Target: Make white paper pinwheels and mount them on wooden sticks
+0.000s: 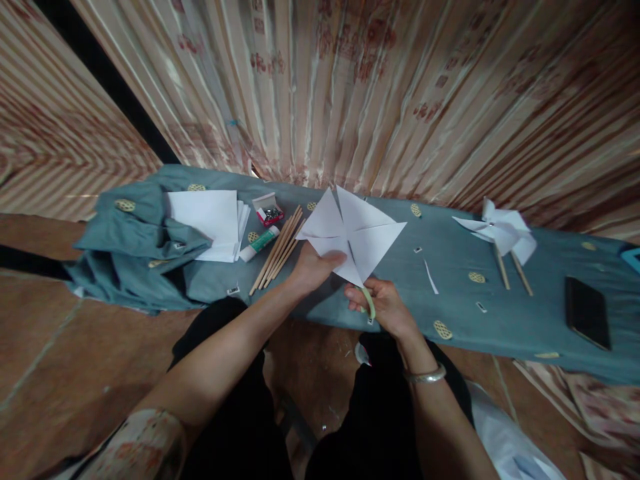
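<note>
A white paper square (369,230), slit from its corners toward the middle, is held up over the cloth-covered bench. My left hand (320,263) pinches its lower left part, thumb on top. Below the sheet's bottom corner, my right hand (377,303) is closed around the light green handle of a pair of scissors (370,304). The scissor blades are mostly hidden by the paper, so I cannot tell how far they are spread. Just left of the sheet lie several wooden sticks (278,252).
Left of the sticks are a glue stick (259,244), an opened small red-and-white box (269,210) and a stack of white paper (213,220). A thin paper strip (431,277), paper pinwheels (503,230) on sticks and a dark phone (587,312) lie rightward. A curtain (320,87) hangs behind.
</note>
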`<action>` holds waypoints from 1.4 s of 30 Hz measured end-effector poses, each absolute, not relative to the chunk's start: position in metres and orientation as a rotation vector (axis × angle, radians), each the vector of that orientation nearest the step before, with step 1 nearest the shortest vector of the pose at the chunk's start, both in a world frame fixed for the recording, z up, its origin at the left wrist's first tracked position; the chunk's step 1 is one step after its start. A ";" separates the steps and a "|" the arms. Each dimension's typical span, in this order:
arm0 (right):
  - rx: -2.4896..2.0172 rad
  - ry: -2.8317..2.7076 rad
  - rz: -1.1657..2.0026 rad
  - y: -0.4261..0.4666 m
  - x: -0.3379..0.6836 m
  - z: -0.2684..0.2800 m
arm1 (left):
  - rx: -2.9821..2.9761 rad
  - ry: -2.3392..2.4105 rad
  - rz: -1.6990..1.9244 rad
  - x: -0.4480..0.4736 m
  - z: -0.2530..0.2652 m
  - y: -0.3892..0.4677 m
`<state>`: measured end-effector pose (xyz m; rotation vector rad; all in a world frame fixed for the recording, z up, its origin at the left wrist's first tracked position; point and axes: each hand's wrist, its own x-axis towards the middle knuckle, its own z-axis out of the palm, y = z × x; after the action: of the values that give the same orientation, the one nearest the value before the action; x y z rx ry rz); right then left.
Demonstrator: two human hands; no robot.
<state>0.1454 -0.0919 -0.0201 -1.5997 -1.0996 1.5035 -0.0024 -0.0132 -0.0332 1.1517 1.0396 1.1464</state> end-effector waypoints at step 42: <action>-1.730 -1.445 1.286 -0.096 0.158 -0.033 | 1.151 1.069 1.172 -0.004 -0.026 -0.011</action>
<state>0.1576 -0.0961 -0.0332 -1.7296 -1.4448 1.2856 -0.0044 -0.0109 -0.0265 1.1514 1.0695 1.1721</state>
